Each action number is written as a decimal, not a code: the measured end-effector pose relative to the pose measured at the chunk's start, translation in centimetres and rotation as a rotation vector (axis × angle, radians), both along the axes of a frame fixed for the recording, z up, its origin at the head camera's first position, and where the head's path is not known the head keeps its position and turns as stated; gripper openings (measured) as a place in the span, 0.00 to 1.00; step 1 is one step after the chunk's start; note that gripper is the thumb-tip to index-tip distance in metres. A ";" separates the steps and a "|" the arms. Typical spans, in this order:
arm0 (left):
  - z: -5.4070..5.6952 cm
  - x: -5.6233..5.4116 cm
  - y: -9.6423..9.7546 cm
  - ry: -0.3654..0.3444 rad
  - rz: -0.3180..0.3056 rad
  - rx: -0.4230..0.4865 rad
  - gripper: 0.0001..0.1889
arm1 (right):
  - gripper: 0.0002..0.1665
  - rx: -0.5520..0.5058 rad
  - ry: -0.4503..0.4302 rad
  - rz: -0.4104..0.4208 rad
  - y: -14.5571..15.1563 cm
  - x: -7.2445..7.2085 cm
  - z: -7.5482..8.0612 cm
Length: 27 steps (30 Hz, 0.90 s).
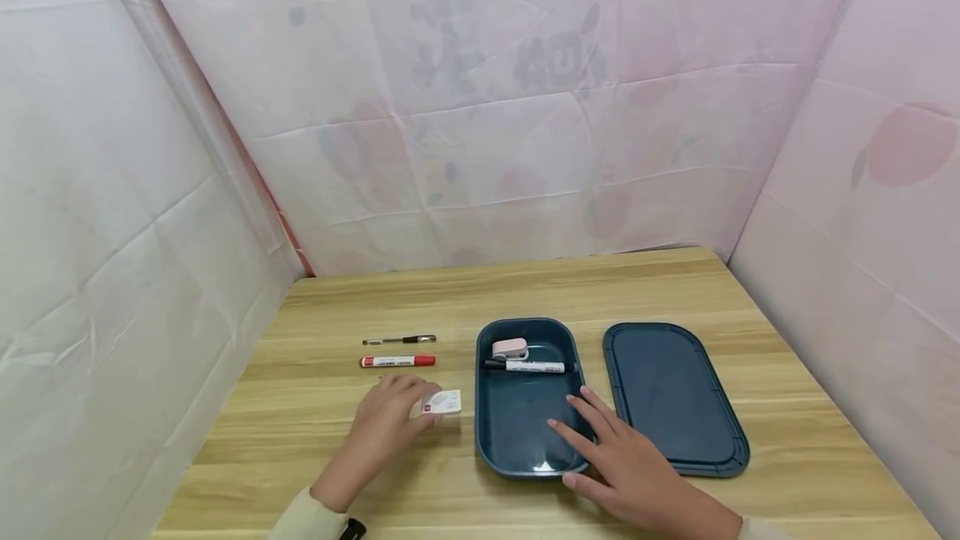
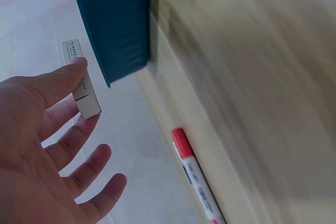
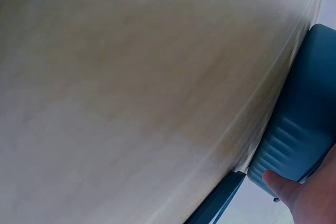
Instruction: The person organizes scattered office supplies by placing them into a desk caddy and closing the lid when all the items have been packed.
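Observation:
My left hand (image 1: 386, 417) pinches a small white cardboard box (image 1: 446, 402) with printing on it, between thumb and fingers. In the left wrist view, that small box (image 2: 88, 95) is raised above the tabletop, just left of a dark blue storage bin (image 1: 517, 432). Over the bin's right side spreads my right hand (image 1: 626, 467), its fingers fairly straight and reaching past the rim. The right wrist view has the thumb (image 3: 281, 184) against the bin's outer wall. Inside the bin, toward its far end, lie a pink-and-white stapler (image 1: 510, 347) and a black-capped white marker (image 1: 534, 367).
To the right of the bin, its matching blue lid (image 1: 675, 398) lies flat on the wooden table (image 1: 360, 298). A red marker (image 1: 397, 361) and a black pen (image 1: 399, 340) lie beyond my left hand. Fabric curtains (image 1: 480, 148) enclose the table.

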<state>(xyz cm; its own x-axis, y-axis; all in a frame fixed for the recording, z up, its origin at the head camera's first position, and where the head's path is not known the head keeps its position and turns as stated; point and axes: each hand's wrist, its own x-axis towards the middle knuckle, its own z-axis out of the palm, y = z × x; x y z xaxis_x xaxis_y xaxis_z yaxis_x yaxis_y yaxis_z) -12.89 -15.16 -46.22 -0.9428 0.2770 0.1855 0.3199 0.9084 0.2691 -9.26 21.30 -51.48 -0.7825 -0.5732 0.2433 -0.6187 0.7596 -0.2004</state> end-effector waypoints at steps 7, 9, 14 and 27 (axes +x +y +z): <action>0.8 -1.2 1.8 0.030 -0.040 -0.003 0.19 | 0.36 -0.010 -0.002 0.001 0.1 -0.1 -0.3; 1.0 -1.5 2.4 0.023 -0.042 0.009 0.19 | 0.36 -0.015 -0.015 0.002 0.2 -0.1 -0.3; 1.3 -2.5 3.9 0.014 -0.084 0.010 0.19 | 0.36 -0.018 -0.036 0.004 0.2 -0.2 -0.2; 1.4 -5.6 7.4 -0.048 -0.116 -0.066 0.22 | 0.36 -0.010 -0.058 0.003 0.2 -0.2 -0.2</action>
